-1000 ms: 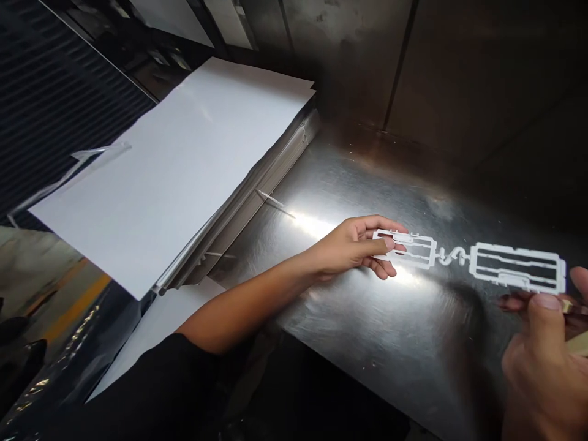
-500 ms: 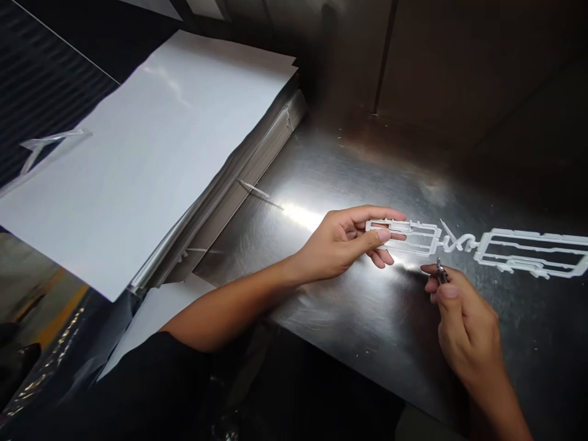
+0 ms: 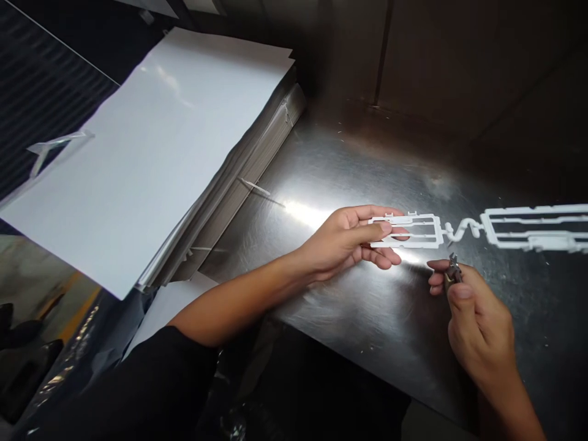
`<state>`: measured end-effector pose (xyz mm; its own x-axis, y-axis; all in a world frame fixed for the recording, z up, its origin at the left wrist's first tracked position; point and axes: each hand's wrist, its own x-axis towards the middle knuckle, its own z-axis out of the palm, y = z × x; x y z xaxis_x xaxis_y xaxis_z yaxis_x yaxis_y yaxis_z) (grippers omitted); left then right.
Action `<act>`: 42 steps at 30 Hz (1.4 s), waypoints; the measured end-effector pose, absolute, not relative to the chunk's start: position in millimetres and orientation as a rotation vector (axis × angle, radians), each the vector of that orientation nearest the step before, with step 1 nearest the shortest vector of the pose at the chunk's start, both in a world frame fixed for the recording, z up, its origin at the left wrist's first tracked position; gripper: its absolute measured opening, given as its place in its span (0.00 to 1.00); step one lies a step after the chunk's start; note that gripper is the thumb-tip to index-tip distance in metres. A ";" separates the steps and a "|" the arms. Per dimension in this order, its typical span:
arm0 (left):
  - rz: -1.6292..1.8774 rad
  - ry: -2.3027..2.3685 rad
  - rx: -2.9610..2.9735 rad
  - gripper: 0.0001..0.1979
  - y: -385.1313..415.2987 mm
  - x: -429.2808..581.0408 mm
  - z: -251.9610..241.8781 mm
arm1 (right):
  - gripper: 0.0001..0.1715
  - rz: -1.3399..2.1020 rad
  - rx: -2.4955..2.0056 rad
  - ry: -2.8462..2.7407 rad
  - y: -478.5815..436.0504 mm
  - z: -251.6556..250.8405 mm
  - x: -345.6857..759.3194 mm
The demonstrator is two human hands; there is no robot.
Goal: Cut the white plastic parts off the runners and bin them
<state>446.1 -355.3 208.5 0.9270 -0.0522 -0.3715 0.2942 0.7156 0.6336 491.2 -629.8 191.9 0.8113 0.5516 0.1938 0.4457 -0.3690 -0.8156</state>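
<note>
The left hand [image 3: 349, 242] pinches the left end of a white plastic moulding [image 3: 462, 228], thumb on top and fingers [image 3: 383, 257] beneath. This keeps its 2 open frames and the curled runner joining them level over the steel worktop [image 3: 367, 159]. Just below that runner, the right hand [image 3: 478, 318] is clenched around a small metal cutter [image 3: 454, 268], its tip pointing up at the moulding but not touching it. Gripping 1 end likely leaves the runner clear for the tool. A stack of white sheets [image 3: 151, 153] lies well left of the moulding.
</note>
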 end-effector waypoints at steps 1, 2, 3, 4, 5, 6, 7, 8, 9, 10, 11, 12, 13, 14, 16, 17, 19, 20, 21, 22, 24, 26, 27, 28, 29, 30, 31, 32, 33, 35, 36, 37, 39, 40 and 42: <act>-0.230 0.403 0.656 0.09 -354.6 449.3 207.9 | 0.23 0.122 -2.024 -0.742 -631.1 190.9 491.9; -0.262 0.461 0.565 0.10 -354.2 452.1 206.7 | 0.23 0.107 -2.028 -0.744 -632.6 189.6 492.5; -0.290 0.506 0.489 0.11 -354.2 454.1 205.1 | 0.23 0.099 -2.034 -0.742 -634.2 188.2 492.8; -0.308 0.528 0.439 0.11 -354.7 455.1 202.9 | 0.23 0.088 -2.040 -0.730 -635.6 186.7 492.8; -0.318 0.518 0.421 0.10 -356.0 454.9 200.5 | 0.23 0.078 -2.053 -0.706 -636.4 185.6 492.4; -0.325 0.476 0.436 0.08 -358.1 453.4 197.9 | 0.23 0.060 -2.072 -0.671 -636.5 185.0 491.5; -0.329 0.411 0.477 0.07 -360.9 450.7 195.5 | 0.23 0.037 -2.092 -0.622 -635.7 185.0 490.1; -0.329 0.335 0.538 0.09 -364.6 447.1 193.7 | 0.22 0.016 -2.102 -0.569 -634.1 185.8 488.3; -0.321 0.259 0.608 0.14 -368.7 442.9 192.5 | 0.21 -0.001 -2.096 -0.516 -631.6 187.1 486.4; -0.305 0.199 0.681 0.18 -373.2 438.6 192.3 | 0.20 -0.018 -2.073 -0.473 -628.7 188.8 484.5; -0.285 0.167 0.749 0.21 -377.6 434.5 192.8 | 0.17 -0.027 -2.031 -0.446 -625.6 190.7 482.7; -0.258 0.160 0.810 0.22 -381.7 430.9 194.0 | 0.15 -0.034 -1.975 -0.435 -622.5 192.5 481.3; -0.232 0.172 0.860 0.24 -385.2 428.0 195.5 | 0.12 -0.034 -1.926 -0.432 -619.8 194.3 480.2; -0.211 0.190 0.897 0.25 -388.0 425.9 197.0 | 0.10 -0.032 -1.889 -0.430 -617.7 195.8 479.5; -0.184 0.222 0.941 0.27 -391.7 423.8 199.3 | 0.08 -0.030 -1.867 -0.419 -615.4 198.2 479.3; -0.178 0.228 0.953 0.28 -392.6 423.4 199.8 | 0.08 -0.030 -1.881 -0.415 -615.1 199.1 479.6; -0.174 0.232 0.973 0.30 -393.6 423.0 199.9 | 0.09 -0.049 -1.944 -0.420 -615.6 200.4 480.9; -0.176 0.233 0.984 0.31 -393.9 422.7 199.6 | 0.10 -0.062 -1.976 -0.426 -616.1 200.7 481.6; -0.175 0.234 0.995 0.31 -394.2 422.2 199.4 | 0.12 -0.069 -2.006 -0.433 -616.6 200.8 482.3; -0.175 0.234 1.006 0.31 -394.6 421.6 199.2 | 0.13 -0.070 -2.030 -0.436 -617.2 200.7 482.8; -0.173 0.229 1.025 0.29 -395.7 420.3 198.9 | 0.15 -0.062 -2.067 -0.425 -618.1 199.3 483.0; -0.173 0.221 1.026 0.29 -396.6 419.7 198.6 | 0.18 -0.047 -2.100 -0.407 -618.6 196.8 482.4; -0.175 0.221 1.022 0.29 -396.8 419.8 198.4 | 0.19 -0.045 -2.112 -0.400 -618.8 195.5 481.9; -0.178 0.224 1.019 0.29 -396.8 420.2 198.1 | 0.20 -0.054 -2.119 -0.396 -618.8 194.4 481.5; -0.180 0.226 1.017 0.29 -396.4 420.8 197.7 | 0.20 -0.063 -2.119 -0.396 -618.8 193.6 481.1; -0.183 0.227 1.016 0.29 -395.9 421.6 197.4 | 0.20 -0.078 -2.114 -0.401 -618.7 193.3 480.9; -0.182 0.225 1.015 0.29 -395.1 422.6 197.1 | 0.20 -0.097 -2.106 -0.405 -618.6 193.5 480.9; -0.180 0.224 1.013 0.28 -394.0 423.6 197.1 | 0.19 -0.114 -2.098 -0.407 -618.4 194.3 481.1; -0.174 0.222 1.009 0.28 -392.9 424.6 197.2 | 0.18 -0.128 -2.091 -0.409 -618.4 195.6 481.2; -0.144 0.221 0.999 0.27 -390.2 426.5 198.3 | 0.15 -0.149 -2.064 -0.401 -618.6 198.5 481.4; -0.124 0.224 0.998 0.26 -388.7 427.4 198.9 | 0.14 -0.162 -2.051 -0.394 -619.0 199.8 481.3; -0.104 0.227 1.000 0.26 -387.2 428.2 199.5 | 0.13 -0.166 -2.042 -0.389 -619.8 200.7 481.1; -0.069 0.239 1.021 0.24 -384.1 429.6 199.7 | 0.14 -0.165 -2.055 -0.375 -622.7 201.2 480.5; -0.053 0.239 1.033 0.24 -382.6 430.3 198.9 | 0.15 -0.157 -2.078 -0.363 -624.9 200.6 480.5; -0.013 0.203 1.042 0.25 -380.0 431.7 195.9 | 0.20 -0.133 -2.150 -0.351 -630.1 197.9 482.1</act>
